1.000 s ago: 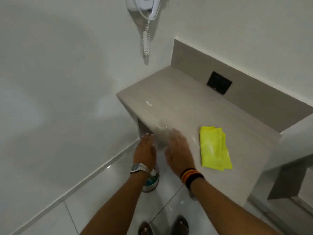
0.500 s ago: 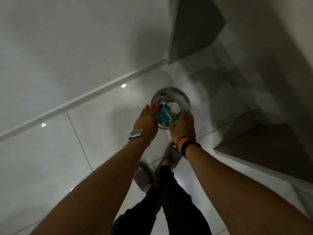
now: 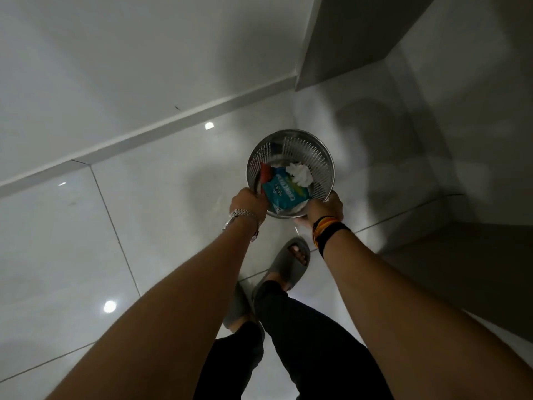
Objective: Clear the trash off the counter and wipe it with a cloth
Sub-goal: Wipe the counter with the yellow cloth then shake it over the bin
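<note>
A round perforated metal trash bin [image 3: 291, 144] stands on the glossy floor beneath the counter. Inside it lie a teal snack wrapper [image 3: 284, 194], a red scrap [image 3: 266, 172] and a crumpled white tissue [image 3: 300, 173]. My left hand [image 3: 248, 204], with a metal watch on the wrist, grips the bin's near left rim. My right hand [image 3: 324, 209], with striped and black wristbands, holds the near right rim. The yellow cloth and the counter top are out of view.
The grey counter's side panel [image 3: 346, 44] rises at the upper right and a darker panel [image 3: 473, 255] closes in at the right. A white wall with a skirting board [image 3: 173, 122] runs along the left. My feet in grey slippers [image 3: 285, 264] stand just behind the bin.
My view dropped from the counter top and its yellow cloth to the floor. Both hands went down to the bin and now grip its rim, where they hovered half a second ago.
</note>
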Demonstrator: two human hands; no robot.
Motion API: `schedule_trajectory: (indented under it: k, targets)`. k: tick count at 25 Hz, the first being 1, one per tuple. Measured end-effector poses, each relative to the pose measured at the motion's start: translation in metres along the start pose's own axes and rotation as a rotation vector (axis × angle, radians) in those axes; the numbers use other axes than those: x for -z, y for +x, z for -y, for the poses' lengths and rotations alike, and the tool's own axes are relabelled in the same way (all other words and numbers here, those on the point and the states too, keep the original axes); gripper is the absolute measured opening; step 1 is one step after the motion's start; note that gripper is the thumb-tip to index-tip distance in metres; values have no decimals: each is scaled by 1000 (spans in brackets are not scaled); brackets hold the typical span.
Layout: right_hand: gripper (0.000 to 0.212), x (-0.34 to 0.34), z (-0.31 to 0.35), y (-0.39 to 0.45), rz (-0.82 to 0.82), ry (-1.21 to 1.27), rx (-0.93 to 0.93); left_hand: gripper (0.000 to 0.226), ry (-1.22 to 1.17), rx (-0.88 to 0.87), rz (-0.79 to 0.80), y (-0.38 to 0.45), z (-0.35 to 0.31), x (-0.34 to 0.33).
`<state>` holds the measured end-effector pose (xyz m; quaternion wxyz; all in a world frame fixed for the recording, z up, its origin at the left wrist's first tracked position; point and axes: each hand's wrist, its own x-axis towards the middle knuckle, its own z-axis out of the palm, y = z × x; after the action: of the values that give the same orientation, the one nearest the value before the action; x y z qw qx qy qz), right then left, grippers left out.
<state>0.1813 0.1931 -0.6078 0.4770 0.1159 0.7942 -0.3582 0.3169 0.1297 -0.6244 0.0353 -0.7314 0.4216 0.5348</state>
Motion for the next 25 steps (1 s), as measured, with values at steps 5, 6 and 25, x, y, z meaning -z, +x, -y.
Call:
schedule_trajectory:
  k: [5, 6, 25]
  targets:
    - [45, 36, 42, -123, 27, -57, 190, 31, -437, 130, 68, -117, -11, 66]
    - [45, 44, 53, -160, 41, -43, 203, 31, -495, 148, 85, -148, -17, 86]
    - [78, 313, 158, -354, -562, -829, 740, 41, -273, 21, 34, -383, -27, 115]
